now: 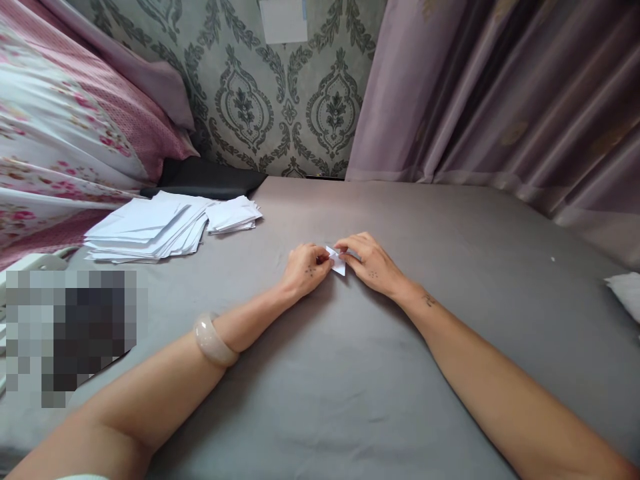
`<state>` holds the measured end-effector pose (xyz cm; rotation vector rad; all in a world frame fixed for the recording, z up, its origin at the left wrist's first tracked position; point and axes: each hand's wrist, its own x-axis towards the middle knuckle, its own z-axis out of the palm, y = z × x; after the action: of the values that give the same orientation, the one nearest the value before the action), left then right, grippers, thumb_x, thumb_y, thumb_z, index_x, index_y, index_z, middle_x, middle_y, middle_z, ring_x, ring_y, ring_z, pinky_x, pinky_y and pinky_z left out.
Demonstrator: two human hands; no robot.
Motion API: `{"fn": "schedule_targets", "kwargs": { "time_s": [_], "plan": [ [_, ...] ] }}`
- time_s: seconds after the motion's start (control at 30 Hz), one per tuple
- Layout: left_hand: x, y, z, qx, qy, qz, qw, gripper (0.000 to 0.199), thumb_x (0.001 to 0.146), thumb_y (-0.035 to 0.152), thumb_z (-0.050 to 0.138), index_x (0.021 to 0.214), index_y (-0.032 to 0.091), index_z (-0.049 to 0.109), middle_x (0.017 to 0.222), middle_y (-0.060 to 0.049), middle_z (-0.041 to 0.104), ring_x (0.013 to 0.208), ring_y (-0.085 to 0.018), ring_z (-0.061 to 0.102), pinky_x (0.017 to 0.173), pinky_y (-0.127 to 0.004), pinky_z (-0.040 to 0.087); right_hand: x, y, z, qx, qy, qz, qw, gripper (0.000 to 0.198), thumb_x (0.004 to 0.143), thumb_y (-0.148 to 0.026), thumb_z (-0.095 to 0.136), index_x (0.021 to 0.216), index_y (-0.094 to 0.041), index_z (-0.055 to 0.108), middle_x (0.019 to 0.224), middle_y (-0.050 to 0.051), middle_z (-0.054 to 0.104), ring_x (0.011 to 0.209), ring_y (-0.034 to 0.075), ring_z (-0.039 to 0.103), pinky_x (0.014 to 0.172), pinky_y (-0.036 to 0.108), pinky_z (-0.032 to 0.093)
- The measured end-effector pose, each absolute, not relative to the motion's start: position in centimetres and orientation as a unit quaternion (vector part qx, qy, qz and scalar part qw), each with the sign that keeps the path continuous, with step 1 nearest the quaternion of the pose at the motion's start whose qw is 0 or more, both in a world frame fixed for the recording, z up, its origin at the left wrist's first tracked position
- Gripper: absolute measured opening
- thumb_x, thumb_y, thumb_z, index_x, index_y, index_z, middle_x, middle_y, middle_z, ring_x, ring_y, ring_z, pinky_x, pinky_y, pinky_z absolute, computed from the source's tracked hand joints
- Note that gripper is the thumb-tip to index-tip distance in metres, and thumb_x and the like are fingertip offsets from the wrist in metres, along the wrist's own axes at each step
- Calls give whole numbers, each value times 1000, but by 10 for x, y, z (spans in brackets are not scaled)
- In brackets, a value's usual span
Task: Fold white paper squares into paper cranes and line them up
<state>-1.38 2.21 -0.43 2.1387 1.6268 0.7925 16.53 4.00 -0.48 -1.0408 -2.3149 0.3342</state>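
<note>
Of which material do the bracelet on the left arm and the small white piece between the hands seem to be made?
The bracelet: perhaps polished stone, or glossy plastic; it is pale and thick, with bright highlights. The small white piece: likely matte paper, as it looks thin and straight-edged.

No text, label, brand or number can be read. Right of the frame's centre, a dark mark point(429, 300) on the right wrist point(413, 300) is too small to make out as a letter or sign. Near the middle, small dark dots mark the backs of the left hand point(306, 270) and right hand point(373, 263), spelling nothing legible.
</note>
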Motion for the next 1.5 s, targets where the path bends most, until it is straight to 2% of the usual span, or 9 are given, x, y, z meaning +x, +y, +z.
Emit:
{"fn": "schedule_targets", "kwargs": {
  "time_s": [0.17,0.37,0.47,0.53,0.73,0.87,1.13,1.3,1.5],
  "plan": [
    [-15,27,-8,721,605,288,180,15,79,25,57,75,17,69,72,-3,67,67,-16,58,65,-26,42,164,40,-3,-405,-851,100,320,24,89,-19,51,110,-23,61,109,6,65,103,21,54,92,35,40],
    [-12,35,-9,673,622,340,214,16,77,21,57,90,17,65,82,-5,71,75,-18,63,72,-29,47,164,36,-1,-478,-778,51,405,23,86,-15,49,102,-19,64,103,7,66,99,21,57,91,35,41],
    [-11,33,-6,666,603,348,267,28,74,14,55,100,15,63,84,-5,71,75,-17,64,72,-28,48,162,28,0,-510,-776,59,367,22,85,-14,49,97,-18,67,98,7,67,94,20,56,86,32,43],
    [-15,35,-4,662,612,353,250,32,73,12,50,101,14,64,89,-6,71,80,-18,63,74,-29,49,158,21,0,-540,-774,69,322,21,85,-14,50,93,-19,69,95,6,67,88,19,56,82,31,43],
    [-31,51,-12,771,564,242,171,56,72,5,42,121,23,60,121,-5,65,120,-26,47,100,-42,36,139,11,-4,-578,-788,40,206,27,89,-22,46,95,-22,72,90,8,64,88,21,54,77,31,42],
    [-32,57,-20,797,539,220,164,49,75,9,44,116,27,63,126,-3,62,119,-30,45,101,-48,32,130,20,-8,-583,-794,-16,170,28,90,-22,44,95,-23,72,92,9,62,88,22,53,73,32,41],
    [-33,55,-19,796,541,238,132,35,83,19,44,107,23,69,123,-10,61,113,-32,45,94,-49,35,132,26,-7,-603,-780,-31,167,23,89,-23,49,93,-23,72,97,10,62,90,22,53,76,33,41],
    [-35,57,-22,820,510,218,140,42,86,16,39,121,27,61,135,-5,54,126,-30,39,101,-50,29,135,23,-7,-616,-771,1,162,23,89,-33,51,98,-22,70,100,8,63,95,23,54,80,33,42],
    [-35,54,-18,820,510,216,142,33,86,30,47,114,29,65,123,-6,60,117,-31,44,96,-49,30,147,39,-5,-639,-752,-26,160,24,90,-26,49,100,-19,70,105,13,63,98,26,54,83,36,41]
  ]
}}
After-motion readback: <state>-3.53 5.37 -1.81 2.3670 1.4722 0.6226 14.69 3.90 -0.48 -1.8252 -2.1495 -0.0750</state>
